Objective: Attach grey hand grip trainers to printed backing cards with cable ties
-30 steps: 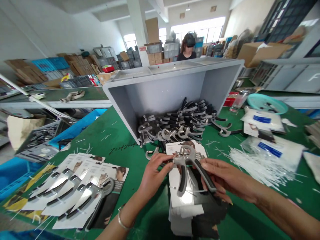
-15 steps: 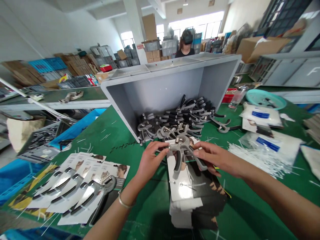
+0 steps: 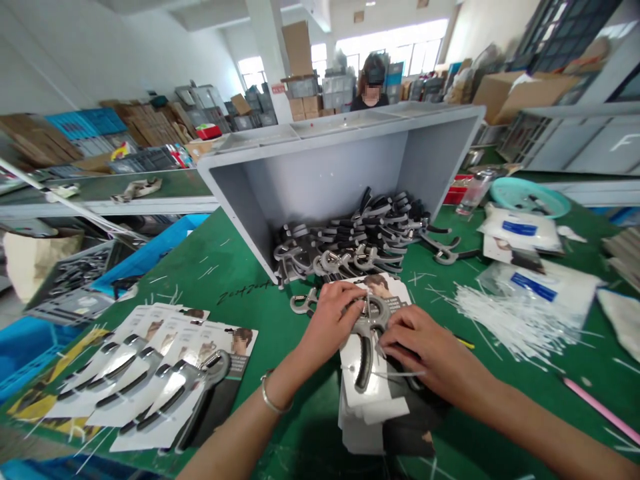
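Note:
A grey-and-black hand grip strengthener [image 3: 365, 347] lies on a stack of printed backing cards [image 3: 357, 427], its spring end away from me. My left hand [image 3: 333, 320] is closed on the spring end with fingertips pressed together. My right hand [image 3: 425, 350] pinches beside the other handle; what sits between its fingertips is too small to tell. A thin white cable tie [image 3: 395, 373] runs across the card under my right fingers. Another grip strengthener [image 3: 301, 304] lies just beyond my left hand.
A grey crate [image 3: 320, 167] lies on its side, full of grip strengtheners [image 3: 350, 233]. Carded grip strengtheners [image 3: 175, 393] overlap at left. Loose white cable ties [image 3: 500, 327], plastic packets [image 3: 520, 227], a pink stick [image 3: 600, 403] and a turquoise basin [image 3: 530, 193] are at right. A person [image 3: 371, 87] is behind the crate.
The grip strengthener has come down flatter and nearer on the card stack. My right hand has moved inward from its outer handle to a pinch near the middle. My left hand has shifted right.

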Available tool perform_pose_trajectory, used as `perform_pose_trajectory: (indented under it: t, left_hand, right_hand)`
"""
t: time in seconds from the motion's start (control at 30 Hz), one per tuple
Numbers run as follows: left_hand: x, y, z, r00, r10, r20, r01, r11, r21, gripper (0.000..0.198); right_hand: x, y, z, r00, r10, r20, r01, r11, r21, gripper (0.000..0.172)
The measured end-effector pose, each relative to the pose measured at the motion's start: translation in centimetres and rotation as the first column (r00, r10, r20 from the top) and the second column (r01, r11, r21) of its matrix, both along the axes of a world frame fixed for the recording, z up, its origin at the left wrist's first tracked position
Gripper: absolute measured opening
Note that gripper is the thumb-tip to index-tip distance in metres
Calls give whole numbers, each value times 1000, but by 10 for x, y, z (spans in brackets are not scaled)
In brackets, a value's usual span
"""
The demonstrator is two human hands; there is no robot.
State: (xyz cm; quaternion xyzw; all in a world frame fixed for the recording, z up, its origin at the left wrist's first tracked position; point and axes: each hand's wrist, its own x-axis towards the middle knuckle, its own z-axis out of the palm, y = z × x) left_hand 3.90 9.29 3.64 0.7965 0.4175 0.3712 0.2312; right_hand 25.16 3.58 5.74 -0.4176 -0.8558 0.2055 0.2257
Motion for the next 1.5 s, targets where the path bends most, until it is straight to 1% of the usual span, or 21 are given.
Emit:
perform_pose_trajectory:
  t: [0.07,0.1,0.17,0.27,0.37,0.53,0.63,0.73,0.83,0.9,1.07,1.17,1.27,1.5]
  left_hand:
    - [9,-1,-3,996,-66,64,67,998,-10,13]
    - [11,-2,-5,991,-78,104,80,997,-16,10]
    - [12,-7,-10,983,-60,176,67,997,-35,9]
    - [11,-10,-15,973,-19,228,34,998,-62,12]
    - [11,-8,-18,972,-17,233,29,998,-52,11]
    - [13,-6,-19,974,-11,225,18,999,-28,12]
    - [13,-7,-19,976,-30,216,34,999,-16,12]
    - [11,-6,-19,982,-63,179,61,998,22,12]
    - [11,-6,-17,988,-72,137,66,997,48,12]
    - [11,-7,-15,988,-68,141,62,997,46,11]
    - [13,-9,-13,979,-71,189,75,997,-15,11]
    - [13,-9,-15,978,-75,196,79,997,-13,12]
    - [14,-9,-18,976,-79,202,78,997,12,11]
    - [14,-13,-18,973,-89,213,86,996,25,15]
  right_hand:
    - [-5,6,-6,995,-45,-87,44,999,-7,11]
    - [-6,8,-9,989,-70,-130,68,997,-18,9]
    - [-8,11,-13,978,-102,-183,96,995,-39,6]
    - [-8,13,-17,979,-87,-183,85,996,-18,8]
    - [-10,13,-18,981,-89,-172,93,996,16,9]
    - [-13,9,-20,979,-110,-173,117,993,28,8]
    - [-14,8,-20,979,-120,-165,128,991,37,8]
    - [-14,10,-17,961,-165,-223,176,984,30,10]
    - [-13,12,-12,934,-216,-283,231,973,20,11]
    - [-12,12,-11,931,-234,-280,245,970,5,11]
    - [-12,6,-18,947,-237,-216,217,970,-110,16]
    - [-11,2,-21,955,-227,-191,206,971,-122,18]
    - [-11,1,-21,959,-217,-182,194,972,-134,18]
    - [-11,2,-18,949,-231,-214,195,964,-180,19]
